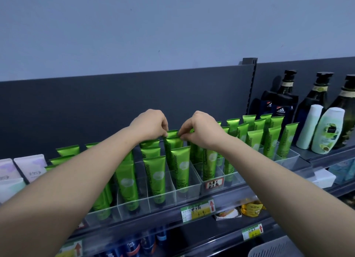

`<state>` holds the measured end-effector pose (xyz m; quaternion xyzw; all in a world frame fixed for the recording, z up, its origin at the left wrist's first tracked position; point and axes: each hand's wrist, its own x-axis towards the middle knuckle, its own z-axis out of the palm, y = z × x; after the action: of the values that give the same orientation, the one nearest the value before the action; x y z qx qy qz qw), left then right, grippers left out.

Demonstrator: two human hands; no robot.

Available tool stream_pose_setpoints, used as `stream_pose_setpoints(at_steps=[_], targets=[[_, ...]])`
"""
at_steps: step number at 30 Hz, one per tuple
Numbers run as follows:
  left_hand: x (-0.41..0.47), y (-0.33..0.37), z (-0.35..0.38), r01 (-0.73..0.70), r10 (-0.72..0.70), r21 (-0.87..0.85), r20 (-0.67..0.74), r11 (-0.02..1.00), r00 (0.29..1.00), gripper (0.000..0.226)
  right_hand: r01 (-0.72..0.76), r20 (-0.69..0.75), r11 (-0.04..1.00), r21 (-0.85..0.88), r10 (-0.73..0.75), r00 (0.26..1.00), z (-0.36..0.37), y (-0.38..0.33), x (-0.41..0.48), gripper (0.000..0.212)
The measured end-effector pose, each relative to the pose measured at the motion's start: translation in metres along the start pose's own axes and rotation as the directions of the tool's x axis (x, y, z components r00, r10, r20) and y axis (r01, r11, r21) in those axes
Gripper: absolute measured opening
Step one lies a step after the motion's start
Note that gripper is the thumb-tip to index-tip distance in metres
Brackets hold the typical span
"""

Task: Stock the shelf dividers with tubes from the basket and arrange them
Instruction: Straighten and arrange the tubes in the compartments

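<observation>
Left hand (151, 125) and right hand (201, 130) each pinch a top corner of one green tube (172, 142). It hangs straight below my fingertips, long axis upright, cap down in the clear divider (145, 199). Neither hand is nearer; I'd press straight down.

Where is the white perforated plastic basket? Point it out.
In the head view, the white perforated plastic basket is at the bottom right edge, just below the lower shelf's green-and-yellow price tag.
</observation>
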<state>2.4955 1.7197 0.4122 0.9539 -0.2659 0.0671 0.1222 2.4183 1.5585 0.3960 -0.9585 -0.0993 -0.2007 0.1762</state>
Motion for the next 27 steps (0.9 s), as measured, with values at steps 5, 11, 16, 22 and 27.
stream_pose_setpoints(at_steps=[5,11,16,22,27], targets=[[0.001,0.002,0.001,-0.014,0.014,-0.062,-0.007,0.998,1.000,0.015,0.004,-0.008,1.000,0.024,-0.004,1.000,0.002,-0.002,0.002,0.012],[0.001,-0.001,0.004,-0.009,0.007,-0.093,-0.023,0.996,1.000,0.014,0.001,-0.019,0.998,0.063,0.000,1.000,0.005,-0.003,0.002,0.012],[0.000,0.000,0.006,-0.004,0.000,-0.098,-0.043,0.995,0.999,0.010,-0.012,-0.019,0.998,0.068,0.013,1.000,0.004,-0.003,0.001,0.012],[0.001,0.002,0.005,0.006,-0.008,-0.069,-0.019,0.998,1.000,0.012,-0.031,-0.029,0.996,0.083,0.034,0.999,0.001,0.001,-0.003,0.012],[-0.001,0.001,0.005,-0.014,0.014,-0.066,-0.005,0.998,1.000,0.002,-0.057,0.007,0.980,0.193,0.057,0.998,-0.014,0.000,-0.014,0.011]])
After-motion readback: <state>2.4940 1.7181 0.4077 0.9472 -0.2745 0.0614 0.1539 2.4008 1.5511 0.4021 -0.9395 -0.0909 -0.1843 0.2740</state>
